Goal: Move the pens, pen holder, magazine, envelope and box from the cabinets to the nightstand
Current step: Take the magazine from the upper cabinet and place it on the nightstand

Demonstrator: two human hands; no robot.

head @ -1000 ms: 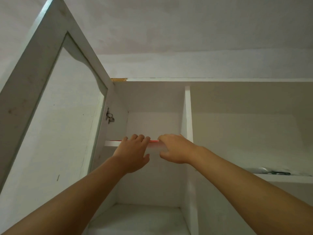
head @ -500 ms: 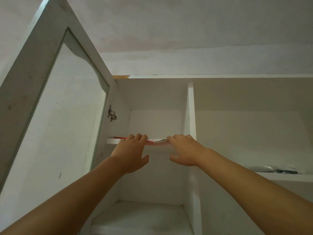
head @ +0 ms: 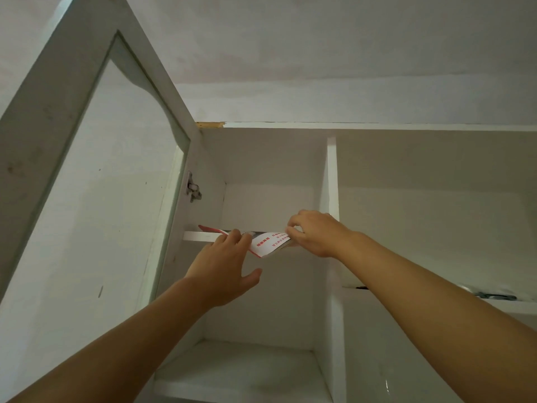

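A thin magazine (head: 266,242), white with red print, hangs over the front edge of the upper shelf (head: 197,235) in the left cabinet bay. My right hand (head: 312,232) pinches its right edge between thumb and fingers. My left hand (head: 225,267) rests its fingertips on the magazine's left part, thumb spread below and apart from the paper. The rest of the magazine lies on the shelf, mostly hidden from below. No pens, pen holder, envelope or box can be made out.
The cabinet door (head: 87,184) stands open on the left, hinge (head: 193,191) beside the shelf. A vertical divider (head: 331,199) separates the right bay, where a shelf (head: 499,305) carries a dark flat item (head: 494,296). A lower shelf (head: 241,370) sits beneath.
The magazine has slid forward off the shelf edge and its front now droops, showing red print. My right hand went from lying on it to pinching its edge.
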